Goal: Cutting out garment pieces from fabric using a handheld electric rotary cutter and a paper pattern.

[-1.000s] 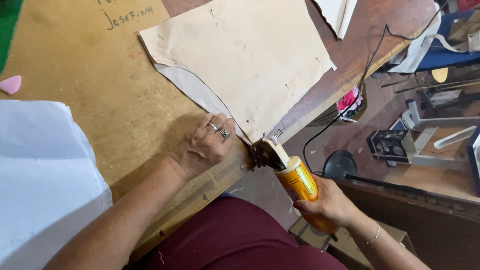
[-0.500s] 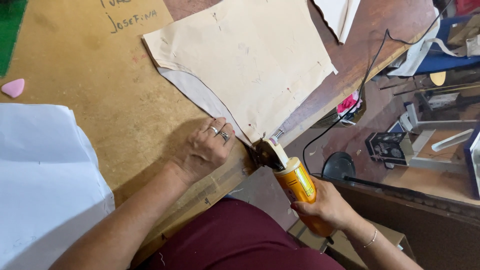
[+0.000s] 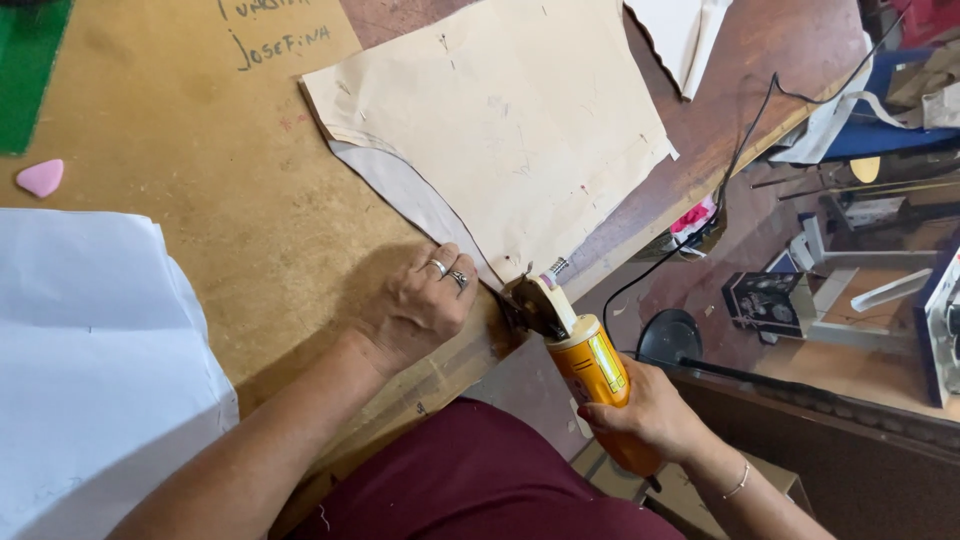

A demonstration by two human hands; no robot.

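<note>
My right hand (image 3: 645,412) grips the orange barrel of a small electric rotary cutter (image 3: 575,350). The cutter's head sits at the table's near edge, at the corner of a tan paper pattern (image 3: 500,120). A strip of pale fabric (image 3: 410,195) shows from under the pattern's left edge. Beside the cutter head, my left hand (image 3: 415,305) lies flat on the brown board with its fingers at the edge of the fabric, and two rings show on it. A black cord (image 3: 740,150) runs from the cutter area off the table's right side.
White fabric (image 3: 90,360) covers the table's left. A pink chalk piece (image 3: 40,177) and a green mat (image 3: 30,70) lie at the far left. More white cloth (image 3: 685,30) is at the top. Machines, a round black base (image 3: 670,338) and boxes stand below the table's right edge.
The cutter head has edged slightly further in at the pattern's corner. My left hand stays pressed in the same spot.
</note>
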